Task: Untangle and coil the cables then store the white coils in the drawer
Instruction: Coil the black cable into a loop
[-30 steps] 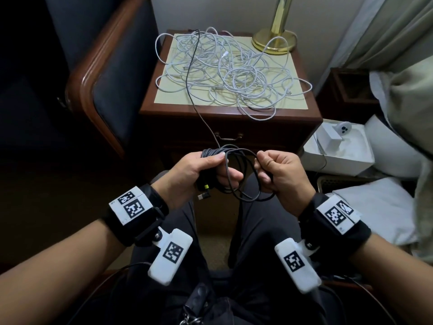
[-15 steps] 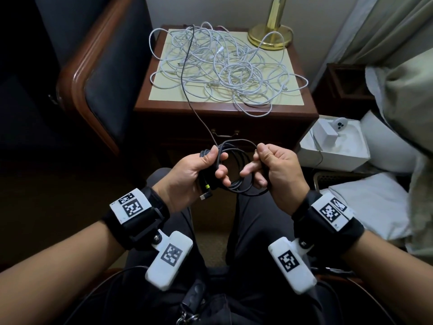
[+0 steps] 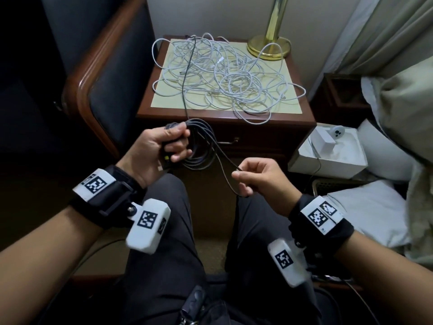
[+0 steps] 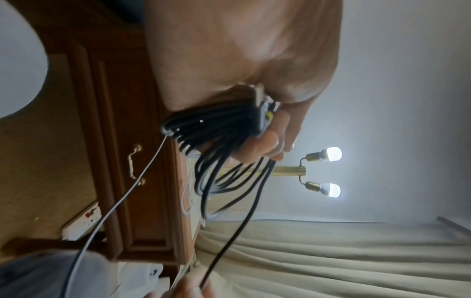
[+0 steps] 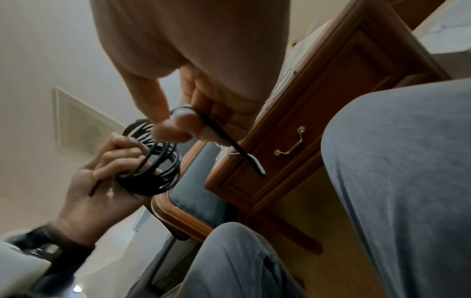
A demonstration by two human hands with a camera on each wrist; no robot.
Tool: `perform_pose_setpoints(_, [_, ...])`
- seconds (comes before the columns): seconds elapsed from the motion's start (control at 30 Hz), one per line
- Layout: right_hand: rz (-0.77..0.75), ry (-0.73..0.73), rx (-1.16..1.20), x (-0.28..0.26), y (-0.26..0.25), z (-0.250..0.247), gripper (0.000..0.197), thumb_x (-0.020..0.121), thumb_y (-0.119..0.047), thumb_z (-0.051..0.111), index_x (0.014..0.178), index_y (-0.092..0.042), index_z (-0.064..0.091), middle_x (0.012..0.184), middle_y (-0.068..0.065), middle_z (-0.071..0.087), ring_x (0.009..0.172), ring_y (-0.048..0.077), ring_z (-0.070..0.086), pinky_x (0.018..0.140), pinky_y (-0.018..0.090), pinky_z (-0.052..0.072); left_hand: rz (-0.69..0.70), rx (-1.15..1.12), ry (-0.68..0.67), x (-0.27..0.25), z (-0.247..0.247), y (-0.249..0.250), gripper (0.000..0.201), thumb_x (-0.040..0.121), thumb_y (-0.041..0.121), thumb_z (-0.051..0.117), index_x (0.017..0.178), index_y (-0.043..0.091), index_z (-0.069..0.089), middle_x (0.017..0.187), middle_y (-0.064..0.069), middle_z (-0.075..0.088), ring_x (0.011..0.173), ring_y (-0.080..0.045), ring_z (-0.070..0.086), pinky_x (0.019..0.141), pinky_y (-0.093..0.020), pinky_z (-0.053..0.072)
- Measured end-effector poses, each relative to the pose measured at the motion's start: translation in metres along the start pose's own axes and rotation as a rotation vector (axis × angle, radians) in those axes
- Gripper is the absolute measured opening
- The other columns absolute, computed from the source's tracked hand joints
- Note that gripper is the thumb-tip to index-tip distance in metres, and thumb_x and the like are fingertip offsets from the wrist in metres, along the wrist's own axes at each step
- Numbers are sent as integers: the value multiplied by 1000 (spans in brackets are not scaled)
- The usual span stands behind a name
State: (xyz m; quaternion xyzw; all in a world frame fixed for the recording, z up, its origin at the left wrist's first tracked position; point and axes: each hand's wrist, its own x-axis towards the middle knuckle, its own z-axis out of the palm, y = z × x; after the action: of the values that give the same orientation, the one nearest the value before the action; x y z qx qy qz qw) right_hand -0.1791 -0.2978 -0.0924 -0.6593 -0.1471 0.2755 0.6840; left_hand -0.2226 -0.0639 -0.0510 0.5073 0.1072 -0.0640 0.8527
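A loose tangle of white cables (image 3: 225, 76) lies on top of the wooden nightstand (image 3: 302, 113). My left hand (image 3: 180, 141) grips a coil of black cable (image 3: 199, 148) in front of the nightstand's shut drawer (image 3: 257, 141); the left wrist view shows the coil (image 4: 214, 125) bunched in my curled fingers (image 4: 267, 145). One black strand (image 3: 186, 73) runs from the coil up through the white tangle. My right hand (image 3: 241, 181) pinches a free length of the black cable (image 5: 229, 145) lower right of the coil. The brass drawer handle (image 5: 290, 149) shows behind it.
A brass lamp base (image 3: 269, 46) stands at the nightstand's back right corner. A dark upholstered chair (image 3: 105, 90) is close on the left. An open white box (image 3: 328, 151) and bedding (image 3: 398, 102) crowd the right. A power strip (image 4: 81, 221) lies on the floor.
My right hand has left the coil and moved down and right, drawing out a length of black cable. My left hand has lifted the coil toward the nightstand's front.
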Motion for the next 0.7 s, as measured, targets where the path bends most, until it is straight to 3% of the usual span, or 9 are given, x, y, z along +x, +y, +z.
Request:
perform_pose_setpoints(0.13, [-13, -5, -186, 32, 2, 8, 23, 85, 0, 66, 65, -4, 56, 47, 9, 56, 41, 15, 48, 46, 20, 41, 127, -41, 83, 6, -9, 19, 20, 90, 24, 49, 77, 10, 52, 45, 8, 33, 43, -8, 33, 69, -23, 34])
perform_pose_setpoints(0.3, [-5, -20, -339, 62, -3, 11, 23, 86, -3, 66, 65, -6, 56, 49, 9, 57, 43, 12, 52, 50, 18, 42, 240, -99, 184, 2, -19, 50, 22, 98, 20, 48, 79, 8, 53, 48, 8, 38, 50, -5, 33, 54, -15, 35])
perform_pose_setpoints(0.5, [82, 16, -540, 87, 12, 11, 19, 85, -11, 70, 69, -14, 60, 56, 3, 64, 52, 9, 60, 58, 24, 45, 336, -101, 273, -16, -45, 83, 24, 93, 26, 55, 74, 11, 57, 47, 8, 36, 46, -7, 39, 64, -19, 36])
perform_pose_setpoints(0.6, [97, 79, -748, 99, 14, 15, 15, 87, -18, 66, 74, -16, 61, 65, 2, 68, 66, 11, 64, 63, 26, 47, 399, -155, 326, -23, -56, 90, 24, 95, 23, 56, 74, 11, 56, 49, 8, 37, 44, -5, 38, 54, -16, 36])
perform_pose_setpoints(0.7, [59, 228, -990, 114, 14, 17, 16, 89, -27, 61, 80, -15, 64, 89, 4, 67, 92, 25, 62, 77, 34, 50, 434, -225, 363, -31, -66, 95, 25, 94, 24, 58, 72, 13, 57, 52, 8, 39, 46, -6, 39, 55, -17, 38])
